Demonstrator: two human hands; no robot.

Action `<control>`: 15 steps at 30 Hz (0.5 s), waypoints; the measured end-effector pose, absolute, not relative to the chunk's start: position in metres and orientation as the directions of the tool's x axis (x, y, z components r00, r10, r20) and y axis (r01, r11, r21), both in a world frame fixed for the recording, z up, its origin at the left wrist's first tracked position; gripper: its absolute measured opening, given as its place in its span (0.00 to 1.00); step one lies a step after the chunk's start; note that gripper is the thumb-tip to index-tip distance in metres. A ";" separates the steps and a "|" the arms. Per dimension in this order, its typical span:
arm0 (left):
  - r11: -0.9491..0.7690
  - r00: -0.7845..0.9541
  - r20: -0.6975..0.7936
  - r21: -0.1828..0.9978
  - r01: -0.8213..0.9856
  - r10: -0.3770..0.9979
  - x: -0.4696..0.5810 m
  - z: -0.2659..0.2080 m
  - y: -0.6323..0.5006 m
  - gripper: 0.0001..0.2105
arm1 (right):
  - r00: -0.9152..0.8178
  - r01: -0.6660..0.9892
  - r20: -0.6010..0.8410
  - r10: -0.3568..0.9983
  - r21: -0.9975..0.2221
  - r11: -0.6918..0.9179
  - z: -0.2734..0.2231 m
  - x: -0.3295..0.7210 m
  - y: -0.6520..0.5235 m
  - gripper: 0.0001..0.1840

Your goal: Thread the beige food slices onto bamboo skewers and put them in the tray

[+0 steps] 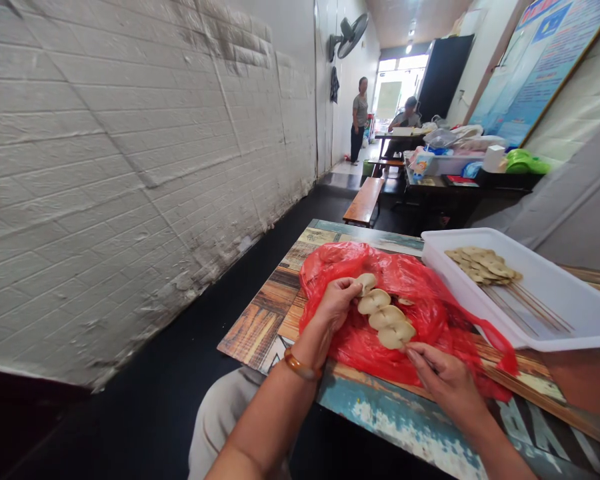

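The person's two hands are apart, each pinching one end of a row of overlapping round slices (391, 317): the left hand (336, 300) grips the far end, the right hand (443, 373) the near end. The row is above a crumpled red plastic bag (430, 300), which lies between the left edge of the tabletop (265, 313) and a white tray (555, 293). Toward the tray's left end lies a pile of similar slices (483, 265), with thin sticks (533, 303) extending rightward.
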State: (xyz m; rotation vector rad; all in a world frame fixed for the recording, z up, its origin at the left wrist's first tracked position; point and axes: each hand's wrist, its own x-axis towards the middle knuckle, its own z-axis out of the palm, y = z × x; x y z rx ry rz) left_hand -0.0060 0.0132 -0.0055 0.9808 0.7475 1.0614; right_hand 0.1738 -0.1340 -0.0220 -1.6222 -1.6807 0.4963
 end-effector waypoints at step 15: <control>0.095 0.303 0.040 0.905 -0.416 0.952 -0.005 -0.003 0.010 0.13 | 0.066 0.653 0.200 0.977 -0.750 0.109 -0.022 0.173 -0.133 0.21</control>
